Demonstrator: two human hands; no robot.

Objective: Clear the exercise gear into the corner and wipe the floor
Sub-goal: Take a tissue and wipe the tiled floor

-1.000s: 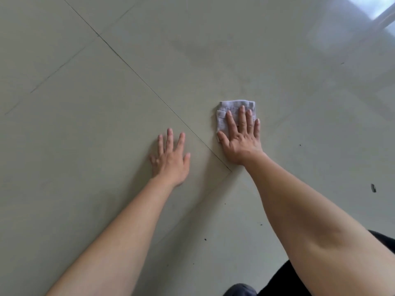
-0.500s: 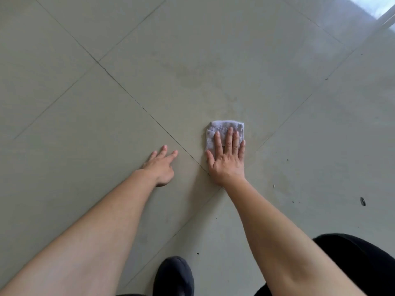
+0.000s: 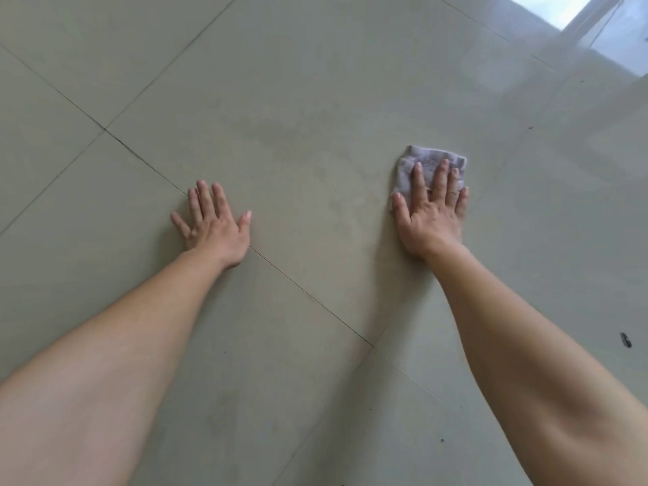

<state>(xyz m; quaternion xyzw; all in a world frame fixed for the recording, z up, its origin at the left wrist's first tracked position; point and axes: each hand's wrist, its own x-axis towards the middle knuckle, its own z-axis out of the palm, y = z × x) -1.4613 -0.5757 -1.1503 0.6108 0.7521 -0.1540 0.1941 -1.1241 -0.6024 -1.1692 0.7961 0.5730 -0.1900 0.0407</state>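
A small folded grey cloth (image 3: 429,159) lies flat on the pale tiled floor (image 3: 315,110). My right hand (image 3: 433,213) presses down on it with the fingers spread, covering its near half. My left hand (image 3: 214,226) rests palm-down on the bare tile to the left, fingers apart, holding nothing. A faint dull smear shows on the tile between and beyond the hands. No exercise gear is in view.
Dark grout lines cross the floor diagonally. A small dark speck (image 3: 625,339) lies on the tile at the right, with a few tiny crumbs near the bottom. Bright light from a window or door reflects at the top right (image 3: 575,15).
My right hand has slid the cloth to the right, away from the grout line. My left hand has flattened with spread fingers. The dark clothing and foot have left the bottom of the view.
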